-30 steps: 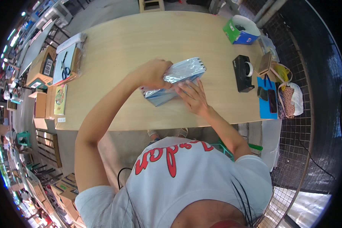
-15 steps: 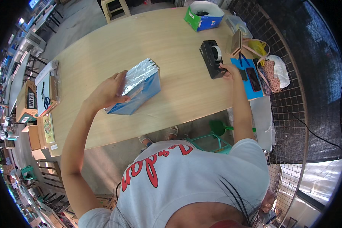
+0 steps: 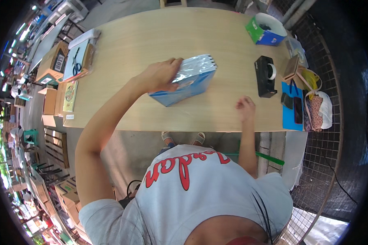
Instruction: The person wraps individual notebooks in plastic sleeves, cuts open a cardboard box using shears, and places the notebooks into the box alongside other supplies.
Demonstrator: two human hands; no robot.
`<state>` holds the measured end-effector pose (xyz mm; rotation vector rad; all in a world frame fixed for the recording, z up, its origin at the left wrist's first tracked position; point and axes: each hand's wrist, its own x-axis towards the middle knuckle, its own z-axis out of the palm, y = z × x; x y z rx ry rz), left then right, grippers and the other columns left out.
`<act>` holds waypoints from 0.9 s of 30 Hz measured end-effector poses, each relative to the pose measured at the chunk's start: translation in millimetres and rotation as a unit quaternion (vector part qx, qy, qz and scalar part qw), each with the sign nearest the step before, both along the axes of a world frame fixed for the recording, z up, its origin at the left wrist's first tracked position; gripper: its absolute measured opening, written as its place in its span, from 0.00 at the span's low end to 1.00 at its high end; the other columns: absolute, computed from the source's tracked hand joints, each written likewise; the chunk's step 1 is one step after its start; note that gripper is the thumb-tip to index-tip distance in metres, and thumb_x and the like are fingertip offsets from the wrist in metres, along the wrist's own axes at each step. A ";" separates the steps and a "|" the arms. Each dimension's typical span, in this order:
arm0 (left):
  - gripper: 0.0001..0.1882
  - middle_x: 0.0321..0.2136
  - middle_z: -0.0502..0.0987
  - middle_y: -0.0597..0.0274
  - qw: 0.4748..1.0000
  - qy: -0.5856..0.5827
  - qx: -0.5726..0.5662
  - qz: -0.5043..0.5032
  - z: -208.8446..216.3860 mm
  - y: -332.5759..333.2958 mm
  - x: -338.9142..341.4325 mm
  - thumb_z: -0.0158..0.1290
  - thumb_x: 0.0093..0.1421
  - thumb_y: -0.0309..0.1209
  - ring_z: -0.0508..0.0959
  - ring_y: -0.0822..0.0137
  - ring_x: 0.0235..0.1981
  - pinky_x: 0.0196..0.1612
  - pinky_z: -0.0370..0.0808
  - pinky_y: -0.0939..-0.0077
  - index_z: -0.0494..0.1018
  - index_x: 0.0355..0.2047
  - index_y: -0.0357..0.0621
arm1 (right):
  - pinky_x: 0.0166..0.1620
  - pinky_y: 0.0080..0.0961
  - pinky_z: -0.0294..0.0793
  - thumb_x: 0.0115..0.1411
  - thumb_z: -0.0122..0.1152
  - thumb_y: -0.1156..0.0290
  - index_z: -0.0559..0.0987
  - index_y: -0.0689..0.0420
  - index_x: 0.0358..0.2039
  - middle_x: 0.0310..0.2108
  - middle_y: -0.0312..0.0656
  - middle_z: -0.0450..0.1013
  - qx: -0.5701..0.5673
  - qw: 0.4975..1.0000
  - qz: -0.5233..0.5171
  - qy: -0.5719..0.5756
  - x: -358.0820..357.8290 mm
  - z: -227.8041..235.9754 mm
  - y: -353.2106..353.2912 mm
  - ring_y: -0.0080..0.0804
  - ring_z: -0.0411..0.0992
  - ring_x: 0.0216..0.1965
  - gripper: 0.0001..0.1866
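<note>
My left hand (image 3: pixel 162 75) grips the near-left end of a box-shaped blue package (image 3: pixel 188 90) with a shiny silver top, wrapped in clear film. Its fingers lie over the silver top and its thumb is on the near side; the package rests on the wooden table (image 3: pixel 139 45). Over the table's near edge, my right hand (image 3: pixel 246 108) is closed with its fingertips pinched together. Whatever those fingers hold, if anything, is too small to make out. Right of the package stands a black tape dispenser (image 3: pixel 262 83) with a white tape roll (image 3: pixel 272 71), apart from my right hand.
At the far right is a green and blue open box (image 3: pixel 268 30). A blue folder (image 3: pixel 289 116) with a phone (image 3: pixel 298 109) lies at the right edge, beside a patterned bag (image 3: pixel 316 112). Scissors (image 3: pixel 76 63) rest on a stack at the left. Wire mesh borders the right.
My right hand has left the tape dispenser and come left toward the near edge, fingers pinched. My left hand still grips the package. The whole view has shifted and turned.
</note>
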<state>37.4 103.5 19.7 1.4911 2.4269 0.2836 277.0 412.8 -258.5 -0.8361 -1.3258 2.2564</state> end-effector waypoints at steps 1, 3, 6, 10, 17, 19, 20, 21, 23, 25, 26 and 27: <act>0.38 0.46 0.72 0.45 1.000 -0.009 -0.011 0.012 -1.2 -13.2 1.8 0.62 0.46 0.35 0.74 0.46 0.47 0.49 0.73 0.59 0.60 0.56 0.36 | 0.29 0.23 0.72 0.62 0.58 0.72 0.74 0.60 0.30 0.24 0.38 0.70 0.046 0.999 0.020 0.015 -27.4 49.8 -67.4 0.28 0.70 0.26 0.06; 0.39 0.46 0.72 0.45 1.000 -0.008 -0.001 0.007 -3.5 -20.2 0.3 0.61 0.46 0.36 0.75 0.46 0.46 0.47 0.74 0.58 0.59 0.56 0.36 | 0.28 0.22 0.70 0.61 0.58 0.75 0.74 0.60 0.27 0.24 0.39 0.71 0.083 0.976 0.096 0.175 -49.4 115.2 -148.8 0.26 0.69 0.25 0.05; 0.39 0.45 0.72 0.45 1.000 -0.003 0.017 -0.010 -8.5 -16.6 -4.3 0.61 0.45 0.37 0.75 0.46 0.44 0.45 0.74 0.58 0.59 0.57 0.37 | 0.26 0.21 0.68 0.60 0.62 0.72 0.74 0.60 0.24 0.21 0.37 0.69 0.139 0.963 0.103 0.207 -81.5 141.9 -203.0 0.23 0.67 0.21 0.09; 0.40 0.45 0.72 0.45 1.000 -0.002 0.010 -0.018 -8.8 -10.3 -6.2 0.62 0.44 0.37 0.75 0.46 0.45 0.46 0.74 0.58 0.59 0.57 0.37 | 0.22 0.19 0.64 0.58 0.66 0.66 0.74 0.61 0.19 0.16 0.32 0.68 0.205 0.976 0.028 0.064 -124.3 123.6 -211.2 0.19 0.64 0.17 0.16; 0.43 0.47 0.72 0.44 0.999 -0.038 -0.019 -0.029 -3.3 -9.3 -12.5 0.64 0.45 0.40 0.75 0.45 0.46 0.49 0.73 0.60 0.59 0.58 0.39 | 0.24 0.20 0.65 0.55 0.70 0.60 0.74 0.59 0.19 0.17 0.29 0.68 0.479 0.863 0.004 -0.160 -98.2 81.1 -192.7 0.21 0.63 0.18 0.19; 0.47 0.48 0.71 0.44 0.999 -0.049 -0.002 -0.002 3.1 -3.9 0.0 0.66 0.44 0.43 0.74 0.44 0.48 0.50 0.71 0.59 0.57 0.61 0.42 | 0.35 0.28 0.73 0.55 0.67 0.56 0.76 0.61 0.32 0.30 0.37 0.75 0.310 0.945 -0.085 0.057 -89.6 84.0 -163.5 0.29 0.72 0.30 0.19; 0.47 0.48 0.71 0.44 0.999 -0.047 0.001 -0.002 0.7 0.5 -0.2 0.66 0.44 0.43 0.74 0.44 0.48 0.50 0.71 0.59 0.57 0.61 0.42 | 0.43 0.29 0.71 0.53 0.67 0.62 0.72 0.62 0.42 0.38 0.40 0.74 0.283 0.947 -0.101 0.112 -91.5 95.0 -143.7 0.31 0.71 0.39 0.22; 0.45 0.48 0.72 0.45 0.996 -0.072 0.061 0.005 -7.8 1.4 -0.8 0.65 0.47 0.42 0.74 0.45 0.48 0.51 0.71 0.59 0.58 0.61 0.42 | 0.50 0.31 0.70 0.52 0.67 0.68 0.69 0.62 0.53 0.46 0.43 0.72 0.250 0.948 -0.113 0.164 -98.9 133.3 -133.2 0.33 0.70 0.47 0.29; 0.42 0.48 0.72 0.46 0.988 -0.097 0.120 0.008 -20.6 14.6 -6.4 0.64 0.49 0.41 0.74 0.45 0.49 0.51 0.71 0.59 0.58 0.61 0.42 | 0.58 0.30 0.63 0.48 0.66 0.77 0.60 0.62 0.62 0.53 0.46 0.67 0.162 0.962 0.014 0.218 -114.8 177.3 -111.0 0.34 0.65 0.56 0.40; 0.27 0.48 0.72 0.50 0.929 -0.291 0.221 0.058 -26.5 37.2 -19.6 0.60 0.54 0.31 0.74 0.49 0.50 0.51 0.71 0.60 0.68 0.55 0.46 | 0.58 0.29 0.63 0.47 0.66 0.78 0.60 0.62 0.61 0.52 0.46 0.67 0.144 0.962 0.102 0.207 -134.1 197.3 -99.4 0.34 0.65 0.56 0.40; 0.27 0.48 0.72 0.50 0.929 -0.290 0.222 0.059 -28.5 41.6 -23.3 0.60 0.54 0.31 0.74 0.49 0.50 0.51 0.71 0.60 0.68 0.55 0.46 | 0.58 0.28 0.64 0.47 0.66 0.79 0.60 0.62 0.61 0.52 0.45 0.68 0.122 0.953 0.192 0.198 -139.1 201.5 -97.0 0.34 0.66 0.55 0.41; 0.20 0.49 0.72 0.53 0.948 -0.194 0.251 -0.012 -25.4 44.3 -26.9 0.58 0.55 0.27 0.75 0.50 0.48 0.51 0.71 0.61 0.72 0.49 0.49 | 0.58 0.28 0.64 0.47 0.66 0.79 0.60 0.62 0.61 0.52 0.45 0.68 0.124 0.952 0.197 0.201 -141.6 201.0 -95.3 0.34 0.66 0.55 0.41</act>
